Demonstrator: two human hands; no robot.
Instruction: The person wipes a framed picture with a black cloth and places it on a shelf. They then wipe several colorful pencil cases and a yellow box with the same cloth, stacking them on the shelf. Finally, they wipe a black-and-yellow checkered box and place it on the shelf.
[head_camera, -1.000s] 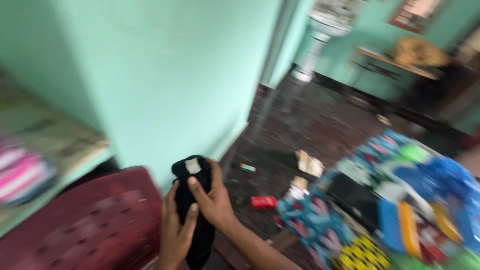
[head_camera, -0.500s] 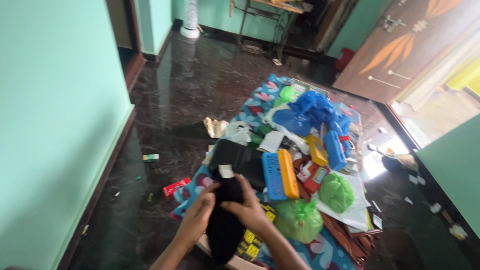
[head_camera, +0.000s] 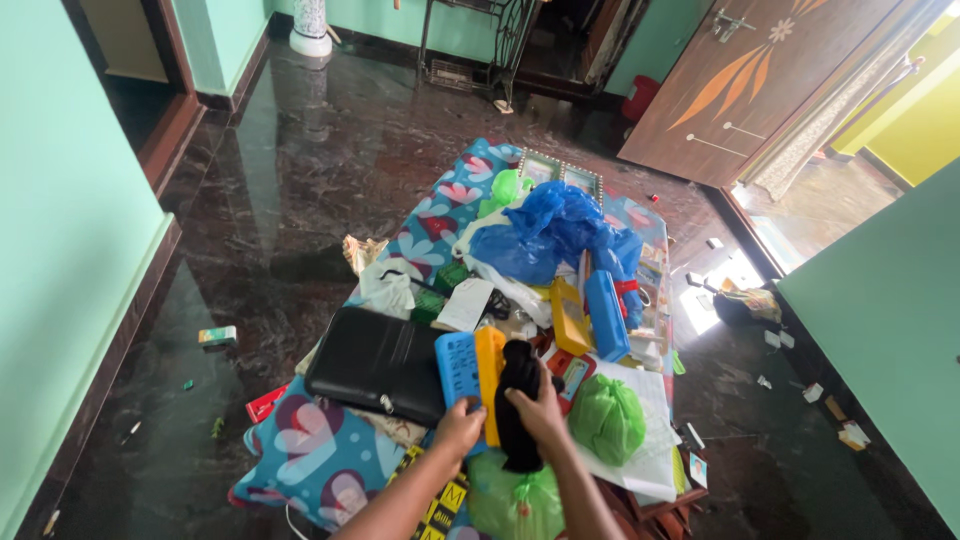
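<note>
Both hands, left hand (head_camera: 458, 426) and right hand (head_camera: 540, 412), grip a black cloth item (head_camera: 517, 400) above the cluttered patterned mat (head_camera: 320, 455). Risk: its dangling end snags the yellow case (head_camera: 489, 375) and drags it.

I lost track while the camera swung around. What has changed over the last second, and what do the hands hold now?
The view swung from the green wall and red chair to the cluttered patterned cloth on the dark floor. The black cloth item came along and now hangs over the pile. Unchanged: both the left hand and right hand keep their grip on it; nothing was let go.
</note>
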